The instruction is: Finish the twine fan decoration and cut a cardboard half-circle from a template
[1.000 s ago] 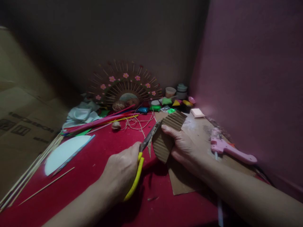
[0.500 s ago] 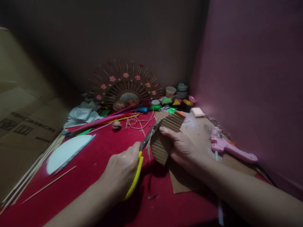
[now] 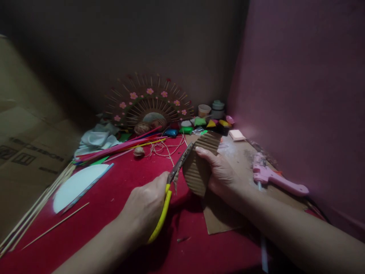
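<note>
My left hand [image 3: 148, 205] is closed round the yellow handles of a pair of scissors [image 3: 163, 217], its blades pointing up and away to the right. The blades lie along the left edge of a corrugated cardboard piece [image 3: 199, 173], where a thin ragged strip [image 3: 176, 179] hangs down. My right hand [image 3: 224, 173] grips that piece from the right, thumb on the ribbed face and the other fingers hidden behind it. Below lies a flat cardboard sheet [image 3: 219, 220] on the red table surface [image 3: 125, 243].
To the right rests a pink glue gun [image 3: 273, 178] with a clear stick. On the left are a white half-disc [image 3: 76, 186], thin sticks [image 3: 34, 213] and colourful pipe cleaners [image 3: 122, 146]. Behind stands a flowered stick fan [image 3: 149, 102], with twine [image 3: 168, 148] and clay packets [image 3: 186, 130] in front.
The cardboard piece has turned slightly in my right hand, and its left edge looks smoother. The scissors stay at that edge, while the whole view has shifted a little.
</note>
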Action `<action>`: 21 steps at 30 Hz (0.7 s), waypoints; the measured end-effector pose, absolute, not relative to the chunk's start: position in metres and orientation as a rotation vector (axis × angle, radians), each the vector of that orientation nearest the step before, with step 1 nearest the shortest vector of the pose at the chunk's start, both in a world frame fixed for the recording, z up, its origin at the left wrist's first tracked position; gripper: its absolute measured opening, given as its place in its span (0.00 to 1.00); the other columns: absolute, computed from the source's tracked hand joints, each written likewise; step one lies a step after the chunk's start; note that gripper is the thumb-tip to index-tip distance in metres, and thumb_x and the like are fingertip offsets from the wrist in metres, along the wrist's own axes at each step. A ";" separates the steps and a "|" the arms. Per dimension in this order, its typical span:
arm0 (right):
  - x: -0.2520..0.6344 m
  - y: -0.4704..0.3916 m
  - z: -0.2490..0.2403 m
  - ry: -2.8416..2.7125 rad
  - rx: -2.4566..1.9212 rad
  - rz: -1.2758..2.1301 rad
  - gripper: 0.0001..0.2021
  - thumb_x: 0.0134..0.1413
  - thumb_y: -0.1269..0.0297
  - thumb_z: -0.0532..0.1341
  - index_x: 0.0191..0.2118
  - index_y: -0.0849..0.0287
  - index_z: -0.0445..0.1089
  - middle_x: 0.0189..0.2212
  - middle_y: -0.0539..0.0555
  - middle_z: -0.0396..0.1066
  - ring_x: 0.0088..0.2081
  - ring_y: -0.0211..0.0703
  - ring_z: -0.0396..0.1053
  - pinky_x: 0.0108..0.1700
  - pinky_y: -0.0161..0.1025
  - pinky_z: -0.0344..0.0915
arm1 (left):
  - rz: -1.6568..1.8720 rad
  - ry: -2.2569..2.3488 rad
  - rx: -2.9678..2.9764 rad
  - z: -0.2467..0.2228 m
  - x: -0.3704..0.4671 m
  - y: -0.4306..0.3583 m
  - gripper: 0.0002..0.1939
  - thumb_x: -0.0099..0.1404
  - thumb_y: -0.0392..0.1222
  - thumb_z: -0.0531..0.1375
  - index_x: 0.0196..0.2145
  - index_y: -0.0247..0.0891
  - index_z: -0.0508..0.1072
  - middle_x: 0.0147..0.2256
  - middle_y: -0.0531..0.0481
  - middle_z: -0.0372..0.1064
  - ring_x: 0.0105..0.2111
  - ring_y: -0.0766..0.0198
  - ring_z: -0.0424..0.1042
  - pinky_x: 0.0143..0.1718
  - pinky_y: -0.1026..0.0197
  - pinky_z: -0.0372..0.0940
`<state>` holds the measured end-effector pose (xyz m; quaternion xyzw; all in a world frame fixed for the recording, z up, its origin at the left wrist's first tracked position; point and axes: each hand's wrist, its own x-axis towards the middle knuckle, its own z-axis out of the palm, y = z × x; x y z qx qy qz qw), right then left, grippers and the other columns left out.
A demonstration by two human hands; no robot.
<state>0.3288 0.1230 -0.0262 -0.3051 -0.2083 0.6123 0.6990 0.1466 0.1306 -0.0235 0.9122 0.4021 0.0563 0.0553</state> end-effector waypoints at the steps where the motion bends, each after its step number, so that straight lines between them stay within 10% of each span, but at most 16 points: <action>1: 0.329 0.123 -0.026 -0.484 -0.679 1.371 0.10 0.40 0.65 0.67 0.34 0.56 0.72 0.26 0.47 0.74 0.28 0.40 0.70 0.39 0.43 0.67 | 0.197 1.218 2.769 -0.024 0.147 0.130 0.12 0.63 0.36 0.45 0.44 0.36 0.62 0.36 0.43 0.68 0.35 0.59 0.71 0.36 0.57 0.67; 21: 0.323 0.119 -0.027 -0.533 -0.714 1.392 0.10 0.39 0.67 0.66 0.33 0.57 0.72 0.26 0.49 0.74 0.28 0.43 0.71 0.38 0.44 0.68 | 0.293 1.287 2.763 -0.033 0.147 0.131 0.20 0.63 0.35 0.46 0.53 0.35 0.57 0.44 0.40 0.67 0.43 0.57 0.70 0.41 0.57 0.67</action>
